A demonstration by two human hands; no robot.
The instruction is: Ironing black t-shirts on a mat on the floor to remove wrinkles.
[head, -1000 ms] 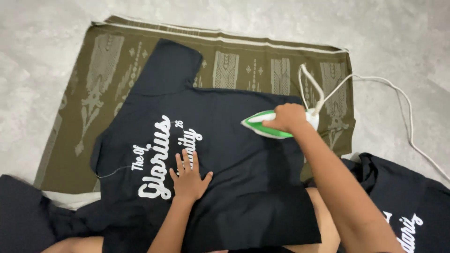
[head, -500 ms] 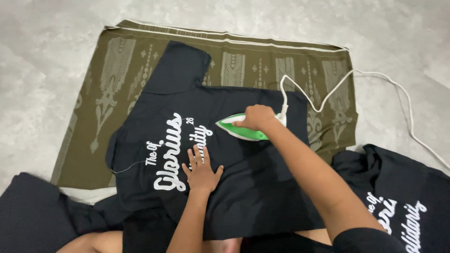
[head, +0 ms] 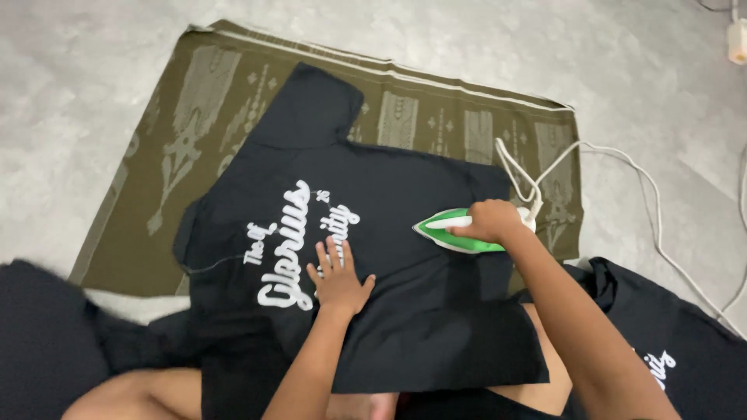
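Black T-shirt (head: 405,233) with white lettering, spread flat over an olive patterned cloth (head: 194,132) on the pale grey floor (head: 93,47). Green and white iron (head: 455,232) resting on the shirt toward the cloth's right edge, tip aimed left. Right hand (head: 489,220) wrapped around the iron's handle, fingers closed in a firm grip. Left hand (head: 339,278) pressed flat on the shirt just beside the lettering, fingers open and spread, gripping nothing. White cord (head: 622,167) looping from the iron's rear across the cloth's right edge and out over the floor. White plug block (head: 738,40) at the far right top corner of the view. Second black shirt (head: 685,350) heaped beside the cloth's near right corner; more dark fabric (head: 47,334) bunched at the near left corner. No containers in view.
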